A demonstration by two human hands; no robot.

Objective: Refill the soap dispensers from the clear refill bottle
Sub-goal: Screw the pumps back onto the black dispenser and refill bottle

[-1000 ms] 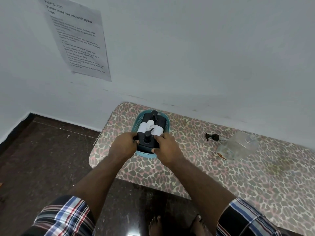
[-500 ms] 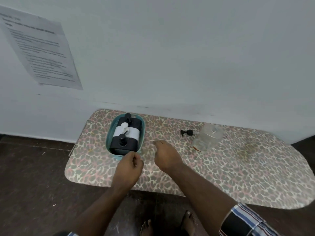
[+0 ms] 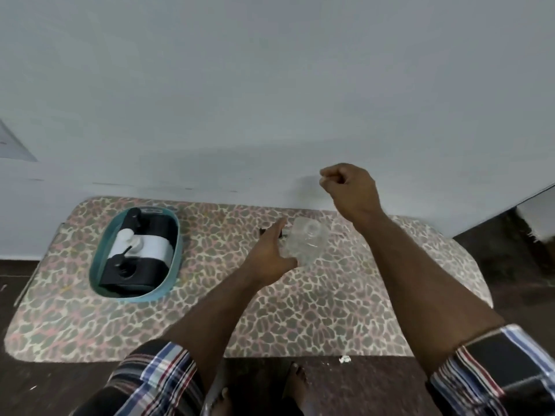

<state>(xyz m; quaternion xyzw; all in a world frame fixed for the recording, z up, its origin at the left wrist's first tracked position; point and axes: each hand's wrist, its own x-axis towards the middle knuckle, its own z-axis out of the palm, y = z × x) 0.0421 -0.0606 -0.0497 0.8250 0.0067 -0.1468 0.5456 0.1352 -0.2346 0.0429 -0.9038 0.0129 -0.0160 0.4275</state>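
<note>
Now left hand (image 3: pixel 270 253) has reached refill bottle (image 3: pixel 307 241).

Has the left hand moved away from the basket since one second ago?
Yes. The left hand left the basket and moved right, reaching the clear bottle.

A single head-worn wide-angle view looks steeply down and forward from standing height over a leopard-print table (image 3: pixel 300 310) set against a pale wall (image 3: pixel 270 85). Both forearms reach in from the bottom edge, and the dark floor (image 3: pixel 36 385) shows below.
</note>
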